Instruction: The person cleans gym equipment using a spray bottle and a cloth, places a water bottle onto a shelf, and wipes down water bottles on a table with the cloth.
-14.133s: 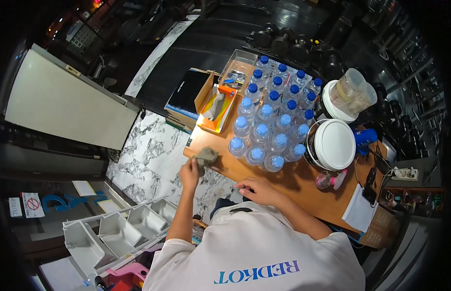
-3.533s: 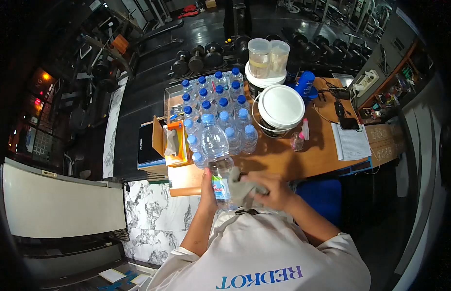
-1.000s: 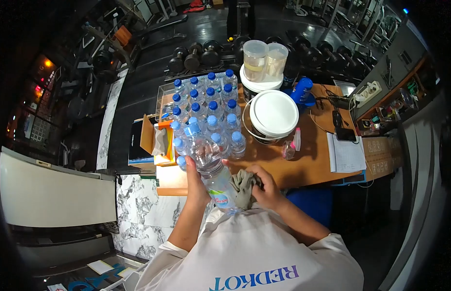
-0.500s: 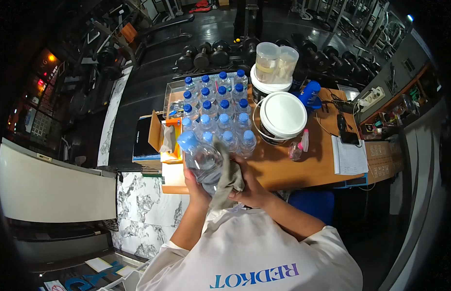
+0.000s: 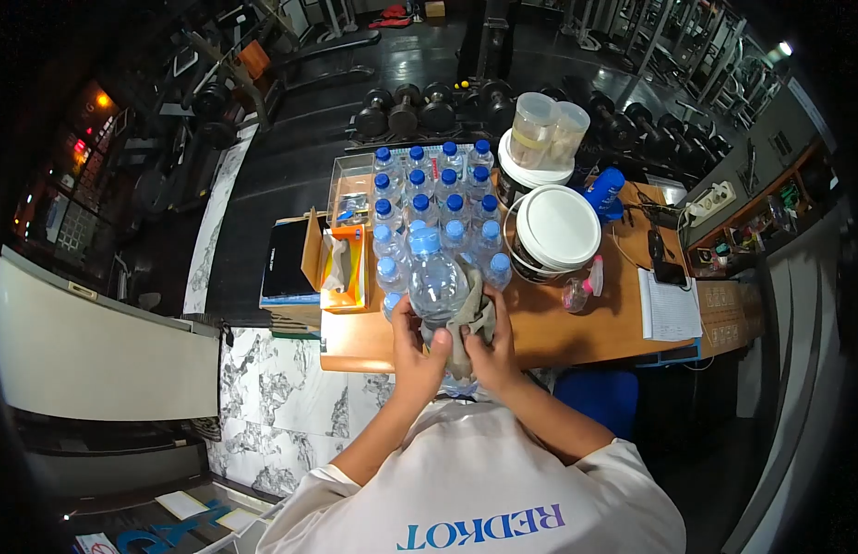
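A clear plastic water bottle (image 5: 435, 282) with a light blue cap is held up near my chest, close above the table's front edge. My left hand (image 5: 420, 353) is wrapped round its lower left side, thumb in front. In my right hand (image 5: 492, 349) is a grey-green cloth (image 5: 468, 323), pressed against the bottle's right side. Just beyond, several blue-capped water bottles (image 5: 420, 189) stand upright in close rows on the table. The held bottle hides part of the nearest ones.
On the wooden table (image 5: 576, 323) are a white-lidded bucket (image 5: 560, 226), a pink-nozzled spray bottle (image 5: 581, 291), a notebook (image 5: 671, 307) and an orange tissue box (image 5: 350, 268). Clear tubs (image 5: 535, 129) stand on another bucket behind. Dumbbells (image 5: 406, 111) line the far side.
The held bottle has gone from leaning left to nearly upright, and sits further right in view. Both hands moved with it; the cloth stays against its right side. The view has shifted slightly.
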A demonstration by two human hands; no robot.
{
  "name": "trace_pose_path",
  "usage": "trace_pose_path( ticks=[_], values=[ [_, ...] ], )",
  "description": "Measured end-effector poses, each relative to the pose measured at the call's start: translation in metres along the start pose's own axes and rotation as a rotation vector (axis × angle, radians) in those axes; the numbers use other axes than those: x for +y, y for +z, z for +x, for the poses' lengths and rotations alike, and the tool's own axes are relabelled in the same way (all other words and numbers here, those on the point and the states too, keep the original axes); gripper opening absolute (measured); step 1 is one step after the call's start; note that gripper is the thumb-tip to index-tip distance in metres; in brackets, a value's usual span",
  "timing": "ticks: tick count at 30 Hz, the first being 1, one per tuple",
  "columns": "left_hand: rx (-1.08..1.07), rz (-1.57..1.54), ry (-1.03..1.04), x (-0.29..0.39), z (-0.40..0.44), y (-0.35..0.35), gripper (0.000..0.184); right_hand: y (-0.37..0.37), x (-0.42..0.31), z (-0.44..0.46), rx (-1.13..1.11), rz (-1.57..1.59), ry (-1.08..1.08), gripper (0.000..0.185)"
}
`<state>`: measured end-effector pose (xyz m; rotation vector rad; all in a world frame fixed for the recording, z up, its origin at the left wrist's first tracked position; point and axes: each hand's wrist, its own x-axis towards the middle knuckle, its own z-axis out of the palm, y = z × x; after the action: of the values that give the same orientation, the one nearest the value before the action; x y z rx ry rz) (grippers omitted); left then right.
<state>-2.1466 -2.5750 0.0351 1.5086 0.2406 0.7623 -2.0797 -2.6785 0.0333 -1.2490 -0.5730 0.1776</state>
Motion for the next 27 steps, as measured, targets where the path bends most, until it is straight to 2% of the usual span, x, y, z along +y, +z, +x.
trace_pose_path(
  ticks=[2, 3, 4, 6, 7, 8, 10, 11, 12, 14, 16, 17, 18, 19, 20, 22, 24, 26, 27],
  values=[
    [-0.052, -0.196, -0.228, 0.001, 0.004, -0.008, 0.068, 0.003, 0.000, -0.003, 0.016, -0.092, 0.101, 0.050],
    [-0.094, -0.228, -0.215, 0.002, 0.003, -0.012, 0.066, 0.002, -0.002, -0.002, 0.017, -0.096, 0.101, 0.050],
    [-0.093, -0.231, -0.216, 0.000, 0.000, -0.014, 0.066, 0.001, -0.008, -0.001, 0.030, -0.128, 0.099, 0.044],
    [-0.012, -0.525, -0.429, -0.006, -0.007, -0.020, 0.069, -0.001, -0.010, 0.001, 0.043, -0.159, 0.102, 0.039],
    [-0.089, -0.583, -0.533, 0.000, -0.007, -0.027, 0.070, -0.002, -0.010, 0.002, 0.049, -0.181, 0.065, 0.036],
    [-0.093, -0.584, -0.535, 0.004, -0.007, -0.028, 0.070, -0.005, -0.010, 0.003, 0.057, -0.204, 0.027, 0.034],
    [-0.104, -0.804, -0.719, 0.010, -0.009, -0.030, 0.071, -0.014, 0.002, 0.007, 0.098, -0.264, -0.028, 0.035],
    [-0.297, -0.880, -0.597, -0.004, -0.009, -0.034, 0.075, -0.015, 0.000, 0.015, 0.107, -0.008, 0.029, 0.036],
    [-0.300, -0.882, -0.596, -0.015, -0.014, -0.034, 0.075, -0.018, -0.002, 0.022, 0.113, 0.247, 0.085, 0.038],
    [-0.307, -0.515, -0.575, -0.015, -0.014, -0.026, 0.095, -0.024, -0.004, 0.037, 0.055, 0.197, 0.041, 0.043],
    [-0.296, -0.451, -0.546, -0.014, -0.015, -0.019, 0.092, -0.022, -0.016, 0.053, -0.323, -0.327, -0.290, 0.050],
    [-0.208, -0.439, -0.515, -0.019, -0.019, -0.014, 0.090, 0.001, -0.039, 0.052, -0.285, -0.354, -0.430, 0.057],
    [-0.123, -0.426, -0.480, -0.025, -0.021, -0.011, 0.088, -0.001, -0.039, 0.046, -0.283, -0.356, -0.440, 0.057],
    [-0.215, -0.357, -0.444, -0.037, -0.022, -0.019, 0.086, -0.003, -0.036, 0.038, -0.281, -0.405, -0.428, 0.057],
    [-0.218, -0.355, -0.432, -0.030, -0.021, -0.016, 0.086, -0.006, -0.032, 0.029, -0.281, -0.453, -0.417, 0.057],
    [0.015, -0.663, -0.624, -0.017, -0.023, -0.011, 0.085, -0.020, -0.018, 0.005, -0.353, -0.467, -0.372, 0.056],
    [-0.035, -0.730, -0.676, -0.019, -0.016, -0.023, 0.085, -0.032, -0.002, -0.014, -0.440, -0.522, -0.339, 0.057],
    [-0.124, -0.494, -0.496, -0.013, -0.008, -0.023, 0.084, -0.034, -0.009, -0.013, -0.428, -0.518, -0.300, 0.057],
    [-0.138, -0.496, -0.520, -0.009, -0.008, -0.020, 0.083, -0.036, -0.011, -0.009, -0.377, -0.527, -0.295, 0.056]
  ],
)
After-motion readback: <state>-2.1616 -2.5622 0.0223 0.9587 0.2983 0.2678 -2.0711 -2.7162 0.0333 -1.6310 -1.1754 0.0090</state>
